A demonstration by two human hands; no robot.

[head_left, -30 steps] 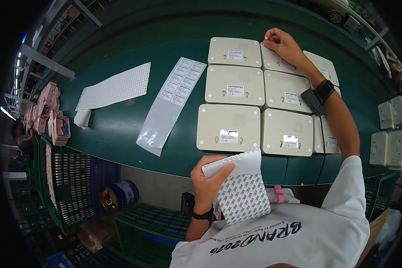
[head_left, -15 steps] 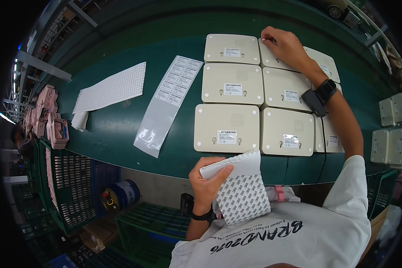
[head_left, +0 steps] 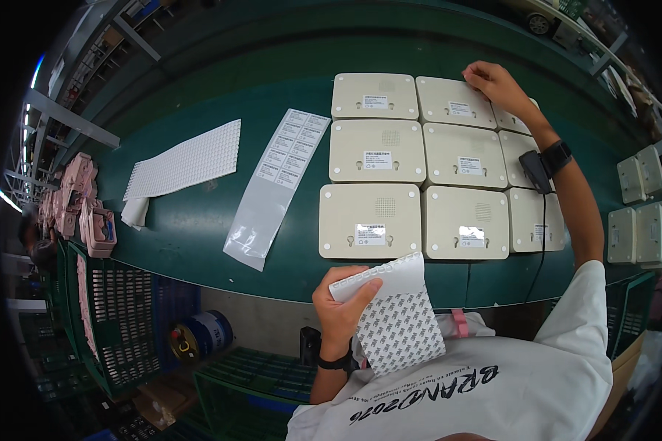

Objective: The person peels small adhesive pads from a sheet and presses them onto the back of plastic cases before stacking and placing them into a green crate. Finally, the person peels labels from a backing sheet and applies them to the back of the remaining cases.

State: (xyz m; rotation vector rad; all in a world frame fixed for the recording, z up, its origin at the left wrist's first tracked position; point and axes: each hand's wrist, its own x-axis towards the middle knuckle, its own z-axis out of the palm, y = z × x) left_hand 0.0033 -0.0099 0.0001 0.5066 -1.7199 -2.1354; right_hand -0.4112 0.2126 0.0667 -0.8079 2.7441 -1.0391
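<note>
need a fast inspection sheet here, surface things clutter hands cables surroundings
surface: green tabletop
things: cream units in three rows, labels up; label sheet and dotted white sheet to their left
clutter: pink parts piled far left
hands: left hand grips patterned white sheet; right hand over the far units, hold unclear
cables: black cable hangs from black box, crossing one unit in view
surroundings: green crate and blue drum, lower left
</note>
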